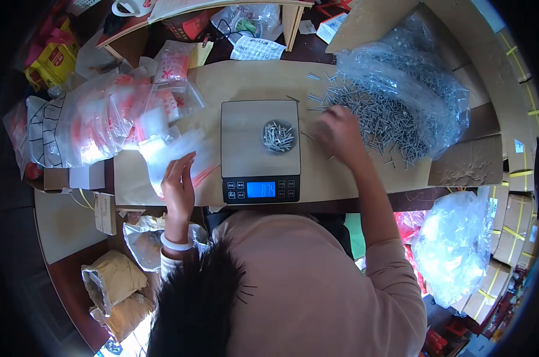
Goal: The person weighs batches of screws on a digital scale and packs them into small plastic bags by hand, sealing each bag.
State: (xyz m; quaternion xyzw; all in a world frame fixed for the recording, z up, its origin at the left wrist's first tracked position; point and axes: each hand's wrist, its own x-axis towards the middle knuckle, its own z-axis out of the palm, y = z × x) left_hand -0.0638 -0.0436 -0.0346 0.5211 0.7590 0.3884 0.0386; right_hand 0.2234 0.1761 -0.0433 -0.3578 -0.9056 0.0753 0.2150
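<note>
A digital scale [260, 160] with a lit blue display stands mid-table, and a small round dish of screws [278, 136] rests on its plate. To the left of it, my left hand [179, 184] is over clear plastic bags [162, 156], its fingers stretched and nothing seen in them. On the other side my right hand [339, 134] is between the scale and a large pile of loose screws [379, 113]. Its fingers are curled and smeared by motion, so whether they hold anything is hidden. A few single screws lie near the scale's right edge.
Filled plastic bags with red print [103, 119] are heaped at the left. A cardboard box [466, 163] and plastic sheeting [412, 77] surround the screw pile at the right. A wooden shelf [290, 27] stands at the back, with a patterned paper [257, 49] beneath.
</note>
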